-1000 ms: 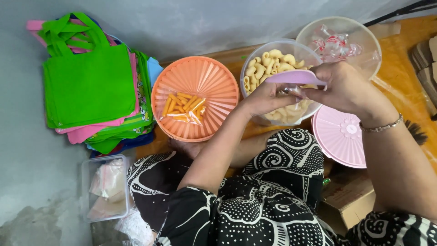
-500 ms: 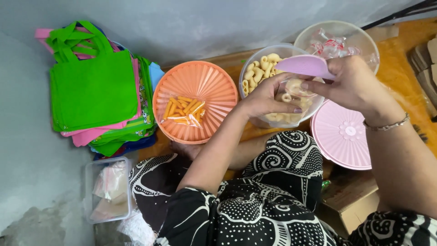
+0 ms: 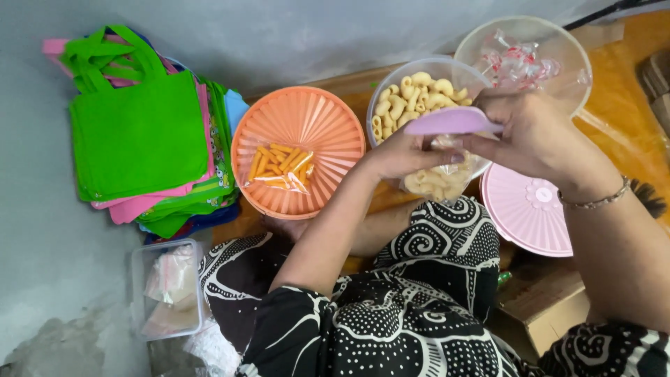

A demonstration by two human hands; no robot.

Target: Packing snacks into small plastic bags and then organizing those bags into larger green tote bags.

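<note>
My right hand (image 3: 534, 136) holds a purple scoop (image 3: 450, 121) tipped over a small clear plastic bag (image 3: 443, 174) partly filled with pale curled crackers. My left hand (image 3: 405, 150) pinches the bag's mouth open just under the scoop. Both hands hover over the near edge of a clear bowl (image 3: 391, 77) full of the same curled crackers. To the left, an orange ribbed lid (image 3: 328, 122) carries a small sealed packet of orange stick snacks (image 3: 279, 167).
A second clear bowl (image 3: 579, 63) with wrapped sweets sits at the back right. A pink lid (image 3: 523, 216) lies by my right wrist. Stacked green and pink cloth bags (image 3: 139, 132) sit left, a clear box (image 3: 167, 286) of plastic bags near my knee, a cardboard box (image 3: 551, 314) lower right.
The scoop has come up from the cracker bowl and now sits tipped over the bag's mouth. The bag holds more crackers than before.
</note>
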